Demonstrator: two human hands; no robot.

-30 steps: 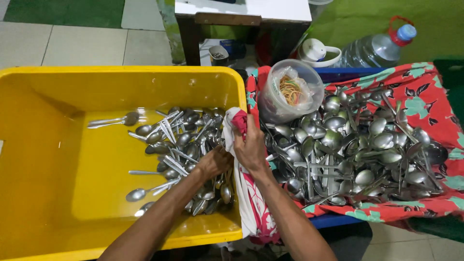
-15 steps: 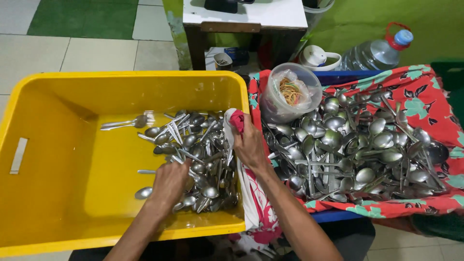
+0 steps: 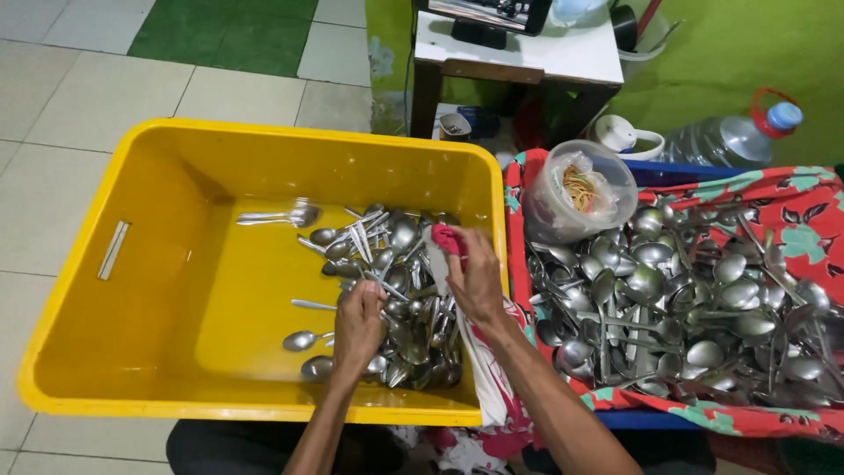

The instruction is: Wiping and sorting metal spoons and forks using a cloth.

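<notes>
Clenched around a red and white cloth (image 3: 450,242), the right hand (image 3: 477,280) reaches in from the bottom edge, wrist bent over the right wall of a yellow plastic tub (image 3: 158,264). Left hand (image 3: 359,327) dips palm down into a heap of metal spoons and forks (image 3: 396,290) piled against that wall, fingers curled among them; whether it grips one cannot be told. Bare yellow floor fills the tub's left half. Just right of the tub, more spoons (image 3: 694,299) cover a red floral cloth (image 3: 791,211). Farther back stand a clear lidded container (image 3: 591,189), a water bottle (image 3: 734,136) and a small white table (image 3: 519,53).
</notes>
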